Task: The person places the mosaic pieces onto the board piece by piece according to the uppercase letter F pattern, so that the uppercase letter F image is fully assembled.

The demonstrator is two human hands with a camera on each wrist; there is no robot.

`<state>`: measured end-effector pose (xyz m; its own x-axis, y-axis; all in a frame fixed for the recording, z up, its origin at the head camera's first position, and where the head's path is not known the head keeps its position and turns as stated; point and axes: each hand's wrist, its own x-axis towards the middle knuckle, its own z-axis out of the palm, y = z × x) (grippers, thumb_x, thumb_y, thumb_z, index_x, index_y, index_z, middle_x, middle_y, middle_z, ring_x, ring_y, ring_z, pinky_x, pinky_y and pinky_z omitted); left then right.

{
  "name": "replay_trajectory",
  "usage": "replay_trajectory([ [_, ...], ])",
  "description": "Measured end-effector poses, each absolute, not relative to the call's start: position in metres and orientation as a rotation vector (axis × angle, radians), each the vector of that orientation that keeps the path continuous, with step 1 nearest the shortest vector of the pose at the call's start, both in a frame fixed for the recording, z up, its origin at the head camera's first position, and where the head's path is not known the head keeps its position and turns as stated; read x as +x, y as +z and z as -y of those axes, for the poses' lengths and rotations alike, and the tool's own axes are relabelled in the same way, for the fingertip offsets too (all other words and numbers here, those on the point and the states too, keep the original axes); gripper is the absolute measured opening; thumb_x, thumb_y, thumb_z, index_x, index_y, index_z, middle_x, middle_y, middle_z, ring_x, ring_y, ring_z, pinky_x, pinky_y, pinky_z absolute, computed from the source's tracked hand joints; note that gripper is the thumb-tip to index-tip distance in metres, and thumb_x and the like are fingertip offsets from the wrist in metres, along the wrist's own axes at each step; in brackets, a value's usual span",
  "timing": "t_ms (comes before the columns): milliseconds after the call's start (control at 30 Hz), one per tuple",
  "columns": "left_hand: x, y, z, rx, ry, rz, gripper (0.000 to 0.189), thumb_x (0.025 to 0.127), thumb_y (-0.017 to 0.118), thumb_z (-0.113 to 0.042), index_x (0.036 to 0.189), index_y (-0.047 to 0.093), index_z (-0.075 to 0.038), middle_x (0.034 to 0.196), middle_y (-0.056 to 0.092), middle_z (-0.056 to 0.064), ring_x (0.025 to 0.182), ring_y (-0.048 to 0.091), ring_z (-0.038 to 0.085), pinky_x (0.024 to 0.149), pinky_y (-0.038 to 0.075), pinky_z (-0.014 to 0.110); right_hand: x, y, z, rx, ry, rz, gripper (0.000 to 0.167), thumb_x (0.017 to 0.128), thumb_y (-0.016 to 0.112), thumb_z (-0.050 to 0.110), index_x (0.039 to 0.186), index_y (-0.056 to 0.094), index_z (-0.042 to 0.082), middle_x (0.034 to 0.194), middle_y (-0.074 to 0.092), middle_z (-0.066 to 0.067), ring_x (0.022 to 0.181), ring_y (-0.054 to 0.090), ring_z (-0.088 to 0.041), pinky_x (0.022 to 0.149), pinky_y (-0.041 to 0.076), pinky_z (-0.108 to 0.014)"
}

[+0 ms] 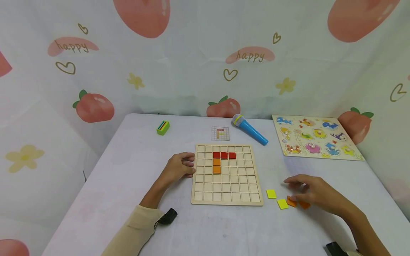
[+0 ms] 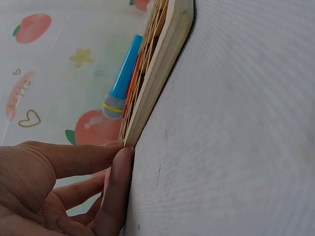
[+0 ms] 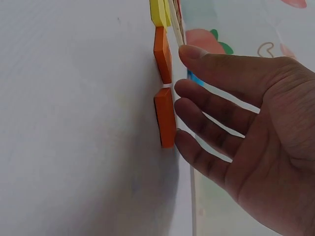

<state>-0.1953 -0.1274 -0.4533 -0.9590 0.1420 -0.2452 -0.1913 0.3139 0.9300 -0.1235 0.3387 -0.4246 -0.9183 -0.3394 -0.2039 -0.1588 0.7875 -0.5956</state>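
A wooden grid board (image 1: 226,204) lies in the middle of the table, with three red tiles (image 1: 224,155) in a row. Two orange tiles (image 1: 216,166) run down below the leftmost red one. At the board's left edge my left hand (image 1: 179,166) pinches the rim between thumb and finger, seen close up in the left wrist view. My right hand (image 1: 317,193) hovers with relaxed, parted fingers over two loose orange tiles (image 3: 166,118), holding nothing. Two loose yellow tiles (image 1: 282,204) lie between these and the board.
Behind the board lies a small pattern card (image 1: 220,134) and a blue toy microphone (image 1: 253,132). An animal puzzle board (image 1: 307,142) occupies the back right. A small green block with colored stripes (image 1: 163,128) is at the back left. A printed curtain (image 1: 192,53) hangs behind the table.
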Motion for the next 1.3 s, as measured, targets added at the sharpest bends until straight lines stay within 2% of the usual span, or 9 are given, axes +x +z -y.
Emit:
replay_trajectory([
  [333,-0.195,-0.453,0.127,-0.042,1.687,-2.309,0.061,0.087,0.078,0.008,0.145,0.061,-0.001,0.133,0.066,0.016,0.112,0.068,0.024,0.076,0.068,0.032,-0.111,-0.425,-0.354,-0.387,-0.83,-2.668,0.049,0.086,0.089,0.031,0.13,0.073,0.014,0.116,0.075,0.006,0.097,0.062,0.001,0.08,0.057,-0.022],
  [700,-0.195,-0.452,0.126,-0.047,1.68,-2.317,0.061,0.087,0.078,0.008,0.144,0.061,-0.001,0.132,0.066,0.016,0.112,0.069,0.024,0.076,0.068,0.032,-0.104,-0.427,-0.371,-0.419,-0.762,-2.675,0.05,0.082,0.087,0.015,0.13,0.072,0.015,0.114,0.073,0.007,0.097,0.061,0.004,0.08,0.056,-0.02],
  [900,-0.194,-0.452,0.126,-0.055,1.682,-2.318,0.061,0.087,0.078,0.009,0.145,0.061,-0.001,0.132,0.066,0.016,0.112,0.068,0.024,0.076,0.068,0.032,-0.103,-0.428,-0.374,-0.409,-0.735,-2.694,0.048,0.083,0.087,0.012,0.128,0.072,0.013,0.114,0.073,0.007,0.094,0.059,0.004,0.078,0.056,-0.021],
  [1300,-0.193,-0.451,0.126,-0.05,1.69,-2.319,0.061,0.087,0.077,0.009,0.145,0.061,-0.001,0.133,0.065,0.016,0.114,0.068,0.024,0.077,0.068,0.031,-0.106,-0.427,-0.368,-0.303,-0.639,-2.739,0.037,0.084,0.088,0.017,0.119,0.077,0.011,0.105,0.07,0.008,0.087,0.057,-0.001,0.076,0.056,-0.021],
])
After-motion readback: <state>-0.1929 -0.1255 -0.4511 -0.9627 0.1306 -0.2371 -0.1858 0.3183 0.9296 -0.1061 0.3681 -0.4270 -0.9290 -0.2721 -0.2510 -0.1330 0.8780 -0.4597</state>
